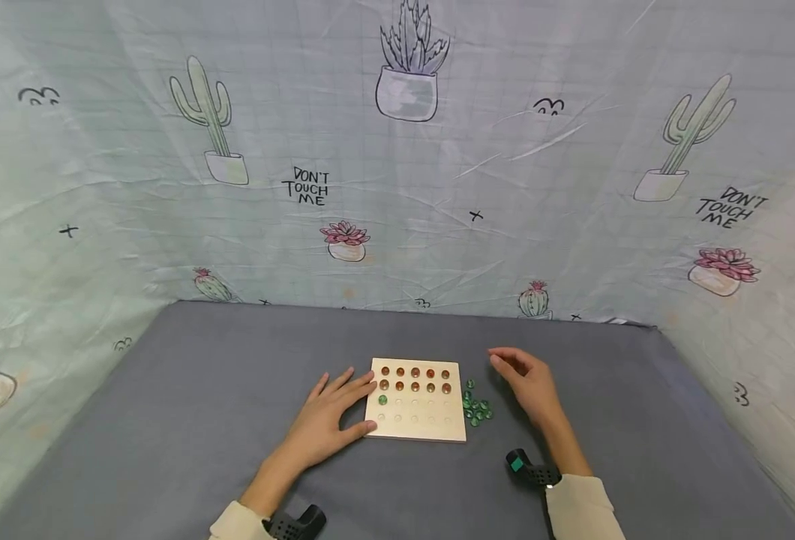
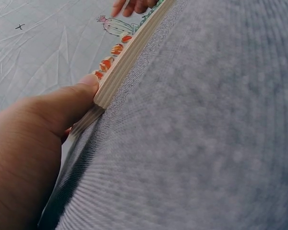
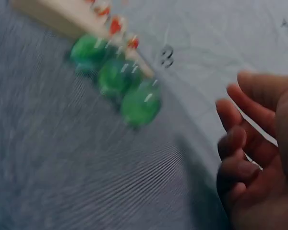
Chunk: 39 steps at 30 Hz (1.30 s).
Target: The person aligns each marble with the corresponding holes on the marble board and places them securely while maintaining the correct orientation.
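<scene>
A light wooden board (image 1: 429, 429) with rows of round hollows lies on the grey cloth. Amber-orange glass marbles (image 1: 415, 372) fill its two far rows, and one green marble (image 1: 382, 400) sits at the left end of the third. My left hand (image 1: 323, 427) rests at the board's left side with fingers spread; its thumb (image 2: 72, 103) touches the near left corner. To the right of the board lies a cluster of loose green marbles (image 1: 476, 409). Above the cloth, right of that cluster, my right hand (image 1: 529, 382) hovers with loosely bent fingers and nothing visible between them.
The grey cloth (image 1: 235, 390) covers the work surface. Pale sheeting (image 1: 438, 172) printed with cacti and lettering rises behind it and along both sides. Each wrist wears a black camera band, such as the right one (image 1: 539, 472).
</scene>
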### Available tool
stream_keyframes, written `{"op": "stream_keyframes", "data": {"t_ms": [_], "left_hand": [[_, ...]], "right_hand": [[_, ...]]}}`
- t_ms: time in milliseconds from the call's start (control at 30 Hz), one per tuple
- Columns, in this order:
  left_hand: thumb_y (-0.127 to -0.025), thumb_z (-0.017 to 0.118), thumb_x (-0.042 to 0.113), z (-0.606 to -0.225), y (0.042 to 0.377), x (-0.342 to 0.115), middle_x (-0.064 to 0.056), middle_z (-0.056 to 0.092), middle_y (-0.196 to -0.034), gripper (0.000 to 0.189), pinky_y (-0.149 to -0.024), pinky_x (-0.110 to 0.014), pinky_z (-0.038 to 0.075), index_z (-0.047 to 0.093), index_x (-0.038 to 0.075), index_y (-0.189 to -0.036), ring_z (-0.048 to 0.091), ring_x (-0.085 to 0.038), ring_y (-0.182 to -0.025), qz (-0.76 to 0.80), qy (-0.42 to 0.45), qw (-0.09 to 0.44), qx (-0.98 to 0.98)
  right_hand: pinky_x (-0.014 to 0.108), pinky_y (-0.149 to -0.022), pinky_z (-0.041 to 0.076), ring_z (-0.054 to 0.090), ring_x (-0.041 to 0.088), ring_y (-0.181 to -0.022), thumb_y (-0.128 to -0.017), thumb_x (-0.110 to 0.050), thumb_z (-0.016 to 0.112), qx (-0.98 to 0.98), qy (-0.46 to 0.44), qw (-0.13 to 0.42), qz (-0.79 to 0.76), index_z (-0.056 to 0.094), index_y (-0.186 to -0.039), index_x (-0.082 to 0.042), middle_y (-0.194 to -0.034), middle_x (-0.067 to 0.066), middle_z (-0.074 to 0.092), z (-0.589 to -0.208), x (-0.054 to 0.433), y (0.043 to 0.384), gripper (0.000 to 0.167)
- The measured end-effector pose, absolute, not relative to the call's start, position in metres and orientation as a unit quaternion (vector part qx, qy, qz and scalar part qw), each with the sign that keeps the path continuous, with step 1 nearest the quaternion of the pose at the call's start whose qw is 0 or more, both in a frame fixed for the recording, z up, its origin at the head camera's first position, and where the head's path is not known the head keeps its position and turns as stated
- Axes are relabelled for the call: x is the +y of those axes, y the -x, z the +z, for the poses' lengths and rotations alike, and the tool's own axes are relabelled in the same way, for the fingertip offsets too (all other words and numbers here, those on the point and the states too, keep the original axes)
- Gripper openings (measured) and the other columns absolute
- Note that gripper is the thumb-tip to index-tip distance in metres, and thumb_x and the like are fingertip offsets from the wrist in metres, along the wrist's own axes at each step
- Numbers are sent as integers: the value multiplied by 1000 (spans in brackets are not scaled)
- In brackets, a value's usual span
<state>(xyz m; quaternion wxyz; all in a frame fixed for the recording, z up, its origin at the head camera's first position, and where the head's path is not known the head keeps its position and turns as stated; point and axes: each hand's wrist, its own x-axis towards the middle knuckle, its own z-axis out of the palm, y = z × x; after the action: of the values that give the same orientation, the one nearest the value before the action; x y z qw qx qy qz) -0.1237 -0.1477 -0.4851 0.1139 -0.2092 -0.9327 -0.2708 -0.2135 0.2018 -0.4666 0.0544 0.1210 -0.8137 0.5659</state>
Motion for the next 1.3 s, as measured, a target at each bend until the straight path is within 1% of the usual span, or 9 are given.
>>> {"op": "stream_keyframes", "data": {"t_ms": [67, 200, 367, 567, 733, 867, 1033, 1300], "left_hand": [[-87, 63, 53, -486, 123, -148, 5, 42, -148, 64, -112, -57, 11, 53, 20, -140, 29, -28, -139, -269, 211, 110, -933], [-86, 65, 52, -484, 122, -149, 4, 42, -148, 64, -112, -56, 11, 53, 19, -140, 29, -28, -139, -273, 208, 109, -933], [-87, 62, 53, -479, 128, -146, 3, 42, -148, 64, -112, -57, 12, 52, 19, -140, 30, -29, -139, -266, 218, 114, -932], [-88, 62, 53, -475, 134, -145, 3, 42, -148, 63, -112, -57, 12, 52, 19, -140, 30, -29, -139, -266, 222, 118, -931], [-87, 62, 54, -482, 126, -149, 4, 42, -147, 64, -112, -58, 12, 53, 19, -140, 30, -29, -139, -269, 216, 116, -931], [-87, 61, 55, -484, 124, -149, 4, 42, -148, 64, -112, -58, 11, 53, 20, -140, 29, -28, -139, -270, 216, 110, -932], [-87, 62, 54, -481, 128, -149, 5, 42, -147, 63, -113, -56, 11, 53, 20, -139, 30, -27, -139, -269, 216, 115, -931], [-87, 61, 56, -482, 126, -149, 4, 41, -148, 65, -113, -56, 11, 52, 20, -140, 29, -27, -140, -267, 206, 99, -936]], "right_hand": [[24, -73, 50, 60, 21, -93, -93, -32, 64, -816, -129, 37, 563, 68, -117, -6, -109, 9, 66, -472, 202, 212, 35], [26, -73, 50, 59, 19, -90, -94, -32, 63, -816, -146, 20, 559, 67, -118, -7, -109, 9, 66, -475, 202, 212, 35], [24, -73, 49, 59, 17, -89, -93, -31, 65, -833, -142, 26, 534, 69, -115, -9, -108, 5, 66, -472, 204, 215, 32], [28, -63, 45, 55, 17, -73, -92, -33, 65, -870, -164, 46, 463, 71, -112, -14, -97, 1, 68, -468, 203, 219, 27], [27, -58, 42, 51, 15, -65, -91, -32, 67, -865, -200, 21, 460, 71, -110, -16, -90, -3, 66, -477, 200, 213, 25], [27, -53, 40, 47, 14, -60, -89, -30, 69, -858, -218, 2, 466, 72, -109, -17, -83, -4, 63, -477, 200, 209, 23], [27, -51, 38, 44, 14, -59, -90, -27, 68, -857, -237, 6, 458, 72, -109, -15, -78, -1, 59, -476, 200, 210, 23], [26, -53, 39, 46, 12, -62, -89, -26, 69, -871, -242, 20, 427, 74, -107, -18, -81, -5, 61, -478, 197, 211, 20]]}}
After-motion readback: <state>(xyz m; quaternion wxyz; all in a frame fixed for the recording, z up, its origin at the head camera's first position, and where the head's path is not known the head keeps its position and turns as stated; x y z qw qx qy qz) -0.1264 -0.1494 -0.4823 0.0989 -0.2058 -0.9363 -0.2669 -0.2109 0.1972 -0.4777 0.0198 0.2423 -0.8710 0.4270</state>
